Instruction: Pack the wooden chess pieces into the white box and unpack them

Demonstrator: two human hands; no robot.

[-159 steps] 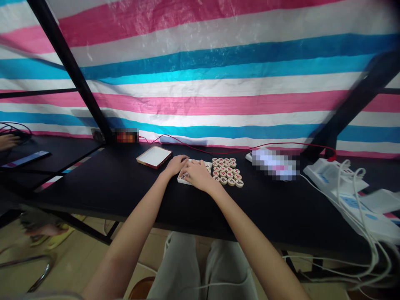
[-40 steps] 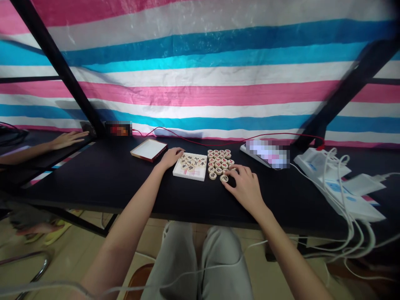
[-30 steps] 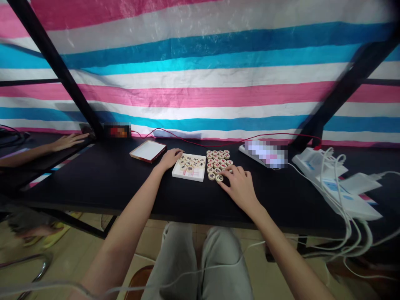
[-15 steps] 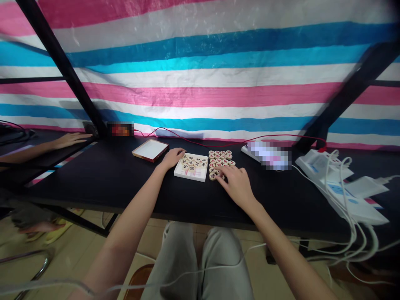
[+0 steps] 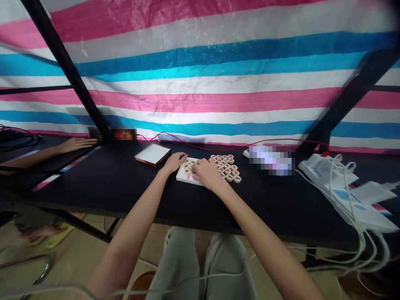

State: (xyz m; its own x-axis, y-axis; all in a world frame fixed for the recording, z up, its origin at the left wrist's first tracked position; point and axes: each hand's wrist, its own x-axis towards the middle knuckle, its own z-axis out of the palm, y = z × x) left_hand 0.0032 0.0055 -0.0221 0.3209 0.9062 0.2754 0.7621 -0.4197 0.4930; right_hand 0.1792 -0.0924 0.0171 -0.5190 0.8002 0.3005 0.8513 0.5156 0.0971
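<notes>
My left hand (image 5: 175, 162) lies at the far left corner of a shallow white box (image 5: 184, 178), fingers stretched along its edge. Inside the box are round Chinese chess pieces (image 5: 187, 166) with black characters. My right hand (image 5: 206, 171) reaches over the right half of the box, its thumb and fingertips closed around a Chinese chess piece (image 5: 194, 172). It hides much of the box. Just right of the box, several rows of pieces (image 5: 227, 166) stand on the black table, red-marked ones farther back and black-marked ones at the front.
An upturned box lid (image 5: 154, 153) lies to the left. A white power strip (image 5: 337, 183) with cables is on the right, near a blurred-out device (image 5: 271, 160). A red cable (image 5: 200, 148) runs along the back. Another person's arm (image 5: 75, 144) rests at far left.
My right hand has moved left from the rows of pieces to above the box, uncovering the front row. The left hand stays by the box. The view has shifted slightly.
</notes>
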